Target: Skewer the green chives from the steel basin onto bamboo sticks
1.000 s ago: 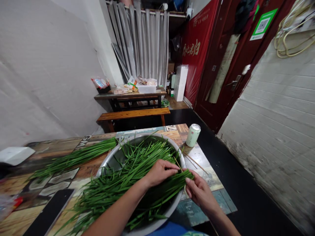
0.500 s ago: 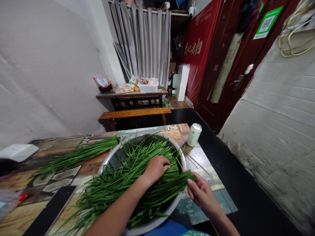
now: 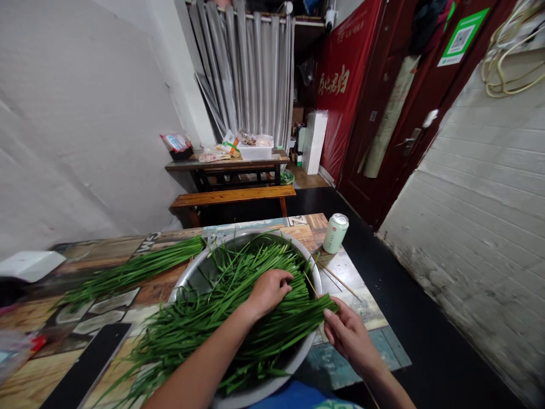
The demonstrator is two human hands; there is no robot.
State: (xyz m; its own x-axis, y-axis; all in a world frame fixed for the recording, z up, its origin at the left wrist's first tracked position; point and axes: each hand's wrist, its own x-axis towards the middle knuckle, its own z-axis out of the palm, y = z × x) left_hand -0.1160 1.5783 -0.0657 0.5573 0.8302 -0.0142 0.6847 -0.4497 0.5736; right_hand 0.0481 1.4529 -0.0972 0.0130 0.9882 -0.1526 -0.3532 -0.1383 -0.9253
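A large metal basin (image 3: 313,343) is heaped with long green garlic chives (image 3: 204,324), their leaves spilling over its near left side. My right hand (image 3: 347,326) pinches the gathered ends of a bunch of chives at the basin's right rim, thumb on top. My left hand (image 3: 270,291) rests over the middle of the heap with its fingers curled toward the thumb; what its fingertips hold, if anything, is hidden. Thin wooden skewers (image 3: 340,280) lie just beyond the right hand, and one leans at the basin's edge.
Another bundle of chives (image 3: 140,267) lies left of the basin on the patterned table (image 3: 383,346). A pale green can (image 3: 336,233) stands at the far right corner. A black phone (image 3: 87,366) lies near left. Beyond are a wooden bench (image 3: 234,196) and a second table (image 3: 183,166).
Both hands stay nearly where they were; the left hand's fingers have shifted only slightly over the chives. The right hand keeps its pinch on the bunch.
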